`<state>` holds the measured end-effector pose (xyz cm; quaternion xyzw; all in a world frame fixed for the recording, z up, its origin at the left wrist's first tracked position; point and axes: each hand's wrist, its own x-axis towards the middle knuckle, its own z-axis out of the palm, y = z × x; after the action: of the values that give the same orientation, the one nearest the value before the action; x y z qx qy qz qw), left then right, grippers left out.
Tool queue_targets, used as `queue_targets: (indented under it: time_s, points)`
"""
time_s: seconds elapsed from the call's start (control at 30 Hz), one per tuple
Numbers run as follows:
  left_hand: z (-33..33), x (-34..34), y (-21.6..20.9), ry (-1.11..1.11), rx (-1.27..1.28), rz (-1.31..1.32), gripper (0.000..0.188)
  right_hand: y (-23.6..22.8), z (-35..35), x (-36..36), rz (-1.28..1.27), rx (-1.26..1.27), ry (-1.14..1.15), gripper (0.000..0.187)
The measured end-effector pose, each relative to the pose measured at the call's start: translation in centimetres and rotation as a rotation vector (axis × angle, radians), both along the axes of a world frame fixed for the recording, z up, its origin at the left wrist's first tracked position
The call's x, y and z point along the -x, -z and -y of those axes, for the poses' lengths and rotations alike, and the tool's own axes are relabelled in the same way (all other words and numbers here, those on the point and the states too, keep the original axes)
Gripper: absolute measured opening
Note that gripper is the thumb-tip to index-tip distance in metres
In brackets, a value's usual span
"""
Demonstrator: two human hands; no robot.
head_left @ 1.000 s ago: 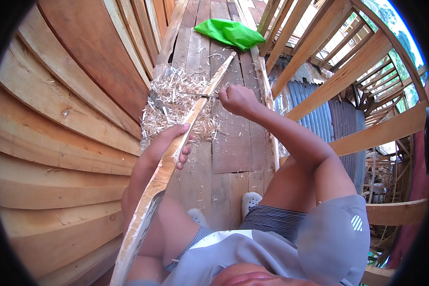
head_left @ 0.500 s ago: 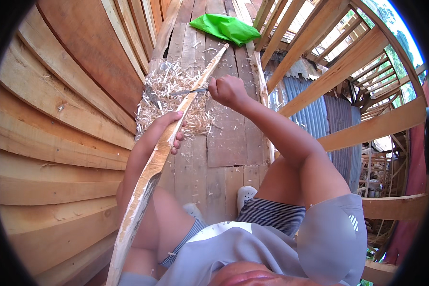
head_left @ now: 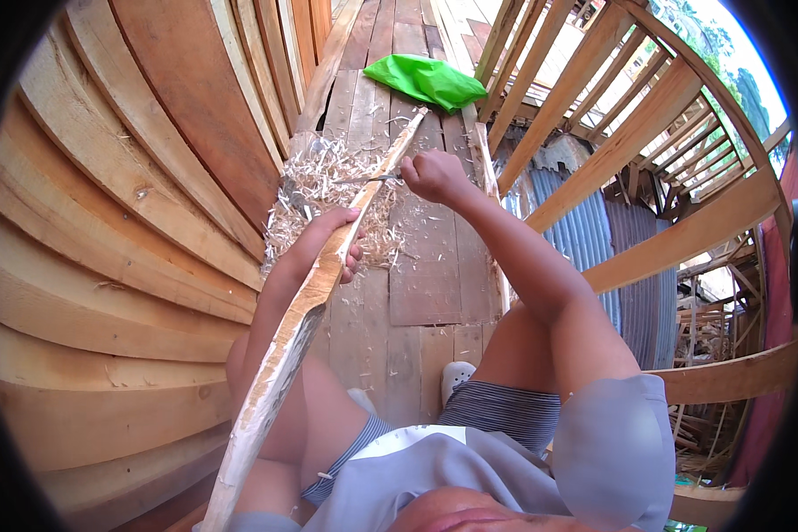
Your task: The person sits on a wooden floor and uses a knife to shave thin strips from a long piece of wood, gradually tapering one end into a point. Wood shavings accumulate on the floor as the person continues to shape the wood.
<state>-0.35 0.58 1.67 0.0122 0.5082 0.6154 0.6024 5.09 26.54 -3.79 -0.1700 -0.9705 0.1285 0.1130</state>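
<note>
- Your hands: the left hand (head_left: pixel 322 232) is closed around the wooden pole (head_left: pixel 307 297), thumb on the upper face, fingertips showing at the right edge.
- Your right hand (head_left: pixel 436 177) is clenched in a fist at the base of the knife (head_left: pixel 363 180); the grip hides the handle.
- The pole runs diagonally from the lower left edge of the view, between your arms, to a far end near the green bag (head_left: pixel 426 82). You cannot tell whether that end touches the floor.
- The blade lies across the pole, beyond your left hand, its tip pointing left.
- Wood shavings (head_left: pixel 306 188) cover the floor (head_left: pixel 421 355) beneath and left of the blade.
- A plank wall (head_left: pixel 106 297) stands on your left; a wooden railing (head_left: pixel 625 115) stands on your right, with corrugated sheets (head_left: pixel 576 226) beyond it.
</note>
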Motion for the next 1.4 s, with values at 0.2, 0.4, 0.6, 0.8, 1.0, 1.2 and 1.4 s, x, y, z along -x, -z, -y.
queue_targets:
  time_s: [0.2, 0.4, 0.6, 0.8, 1.0, 1.2, 1.4]
  points:
    - [1.0, -1.2, -0.7, 0.057, 0.031, -0.161, 0.033, 0.0, -1.2, -0.5, 0.316, 0.173, -0.104, 0.071]
    - [1.5, -1.6, -1.2, 0.036, 0.043, -0.222, 0.032, -1.2, -1.8, -1.9, 0.644, 1.154, -0.297, 0.044]
    - [1.6, -0.6, -0.4, 0.051, 0.064, -0.142, 0.038, -2.5, 2.6, -2.1, 0.287, 0.248, -0.043, 0.028]
    - [1.3, -1.4, -0.8, 0.058, -0.002, -0.129, 0.040, -2.6, 1.1, -3.0, -0.150, -0.245, -0.005, 0.021]
    - [1.1, 0.3, 1.2, 0.135, 0.016, -0.042, 0.044, -2.5, 1.8, -2.7, -0.040, 0.283, -0.344, 0.064]
    - [0.6, -1.8, 3.4, -0.089, -0.148, 0.054, 0.061, -0.2, 2.0, -0.8, -0.044, 0.229, -0.233, 0.055]
    - [-0.8, -6.0, 7.7, 0.084, 0.008, 0.468, 0.049, 0.4, 1.8, 0.2, -0.227, 0.230, -0.300, 0.038]
